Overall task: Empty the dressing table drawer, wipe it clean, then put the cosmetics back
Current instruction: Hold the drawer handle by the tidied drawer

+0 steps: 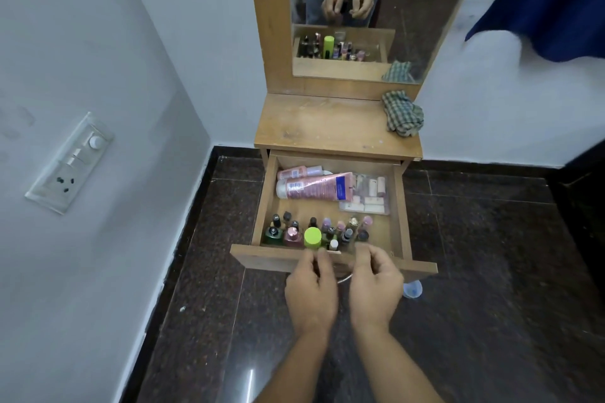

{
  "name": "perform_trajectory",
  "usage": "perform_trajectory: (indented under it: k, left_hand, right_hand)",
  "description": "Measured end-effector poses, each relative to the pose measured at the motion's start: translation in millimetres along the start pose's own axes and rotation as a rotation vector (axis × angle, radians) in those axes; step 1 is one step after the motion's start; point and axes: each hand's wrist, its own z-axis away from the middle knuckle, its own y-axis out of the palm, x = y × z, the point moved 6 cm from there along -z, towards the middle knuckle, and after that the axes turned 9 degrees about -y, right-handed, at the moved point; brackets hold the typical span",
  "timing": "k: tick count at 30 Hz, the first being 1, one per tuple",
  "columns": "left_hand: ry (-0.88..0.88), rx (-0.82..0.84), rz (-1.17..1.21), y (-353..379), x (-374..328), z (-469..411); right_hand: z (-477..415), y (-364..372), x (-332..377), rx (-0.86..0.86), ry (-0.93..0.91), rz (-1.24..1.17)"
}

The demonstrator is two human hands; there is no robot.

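head view, looking down at a small wooden dressing table [337,123] set against a white wall.

drawer [330,222] pulled fully out over the dark tiled floor [491,255]. contents:
- front row, upright, close together just behind the front panel: small nail polish bottles [330,231], a green bottle at the left end, a pink one beside it, and a bottle with a lime green cap [312,236] near the middle.
- back of drawer: pink tube [314,186] lying on its side, white cap to the left; a second smaller pink bottle [296,172] lying behind it, touching.
- back right: clear packet [368,195] of small pale items, lying flat, its left edge under the end of the tube.

worktop bare except for a checked cloth [402,113], crumpled, at the back right corner beside the mirror [353,10] frame. mirror shows the drawer, the cloth and both hands reflected.

left hand [311,291] over the drawer's front edge, fingers curled, tips close together just below the lime green cap; blurred, cannot tell whether they pinch anything. right hand [375,285] beside it, fingers bent and loosely apart over the front panel, holding nothing that shows. hands near each other, not touching.

a small translucent blue cup [413,289] on the floor under the drawer's right front corner. switch plate [70,162] on the left wall.
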Motion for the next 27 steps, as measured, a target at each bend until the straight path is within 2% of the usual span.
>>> perform_trajectory:
  k: [3,6,9,15,22,27]
  left_hand:
    - [-0.164,0.002,-0.03,-1,36,7]
    - [-0.371,0.054,-0.078,2,64,3]
    - [-0.502,0.141,-0.112,10,79,-10]
    - [-0.619,0.277,0.003,38,104,-35]
    - [-0.627,0.264,0.15,54,104,-43]
    - [-0.632,0.264,0.163,62,98,-61]
  right_hand:
    - [21,-17,-29,-0.089,0.141,0.108]
    - [30,-12,-65,-0.064,0.371,0.132]
    - [27,3,-88,-0.019,0.489,0.145]
    - [8,24,-110,0.055,0.529,0.223]
    - [-12,32,-118,0.123,0.505,0.227]
    - [-31,44,-118,0.161,0.508,0.201]
